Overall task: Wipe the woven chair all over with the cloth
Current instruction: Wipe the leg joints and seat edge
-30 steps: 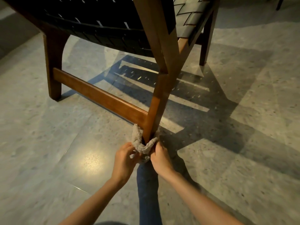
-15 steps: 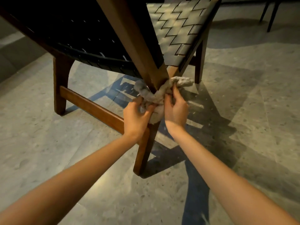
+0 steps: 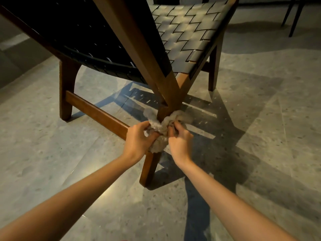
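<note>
The woven chair [image 3: 184, 35] has a brown wooden frame with dark woven straps on seat and back. Its near rear leg [image 3: 149, 169] stands in the middle of the view. A grey fluffy cloth [image 3: 159, 127] is looped round this leg just below the joint with the seat rail. My left hand [image 3: 137, 141] grips the cloth's left end. My right hand [image 3: 180, 141] grips the right end. Both hands sit close together in front of the leg, which is hidden behind the cloth there.
A low wooden stretcher [image 3: 97, 112] runs from the near leg to the far-left leg [image 3: 66, 91]. The floor [image 3: 269, 119] is polished grey stone with chair shadows on it. Thin dark legs of other furniture [image 3: 293, 16] stand at the top right.
The cloth and both hands went from the foot of the leg up to the seat joint, then came down a little to mid-leg. The view has also shifted.
</note>
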A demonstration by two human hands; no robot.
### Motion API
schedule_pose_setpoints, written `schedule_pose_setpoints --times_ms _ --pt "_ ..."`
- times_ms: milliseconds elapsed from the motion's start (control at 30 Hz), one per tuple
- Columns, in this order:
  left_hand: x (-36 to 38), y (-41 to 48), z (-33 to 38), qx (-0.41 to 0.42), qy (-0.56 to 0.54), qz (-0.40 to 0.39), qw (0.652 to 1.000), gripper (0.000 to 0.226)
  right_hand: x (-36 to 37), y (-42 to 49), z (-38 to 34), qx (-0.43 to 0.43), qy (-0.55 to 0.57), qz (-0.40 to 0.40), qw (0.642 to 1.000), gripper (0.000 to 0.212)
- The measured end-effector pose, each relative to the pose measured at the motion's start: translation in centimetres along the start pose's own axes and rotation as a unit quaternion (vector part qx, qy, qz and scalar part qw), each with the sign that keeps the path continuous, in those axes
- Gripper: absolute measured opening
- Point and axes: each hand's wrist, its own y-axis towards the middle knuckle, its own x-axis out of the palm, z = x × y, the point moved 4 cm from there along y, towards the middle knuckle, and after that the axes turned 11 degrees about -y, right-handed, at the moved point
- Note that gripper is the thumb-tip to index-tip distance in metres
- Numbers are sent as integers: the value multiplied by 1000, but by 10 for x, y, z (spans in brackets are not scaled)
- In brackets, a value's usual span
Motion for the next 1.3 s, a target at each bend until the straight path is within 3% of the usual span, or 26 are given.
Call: schedule_pose_setpoints --times_ms 133,233,367,467,600,833,1000,1133,1300 --pt "-7 -21 2 16 -13 59 998 31 -9 -8 19 60 5 -3 998 21" --pt "-9 -27 13 51 -34 38 997 31 -25 -2 12 58 31 39 997 27" --pt "-5 -22 22 45 -93 81 991 28 -58 12 -8 1 46 137 990 24" --pt "-3 -3 21 3 -159 130 979 38 -81 31 -25 -58 30 173 983 26" --pt "3 23 15 -48 -223 113 967 55 -94 52 -53 -106 -39 204 972 24" --pt "13 45 23 -37 -275 110 954 36 -81 72 -87 -90 -132 93 983 21" --pt "19 45 24 -42 -310 109 944 40 -72 62 -96 -80 -142 101 981 18" --pt "25 45 17 -24 -308 107 945 43 -57 56 -99 -151 -179 135 963 25" --pt "31 39 15 -20 -305 152 940 24 -24 56 -77 -220 -152 75 961 35"
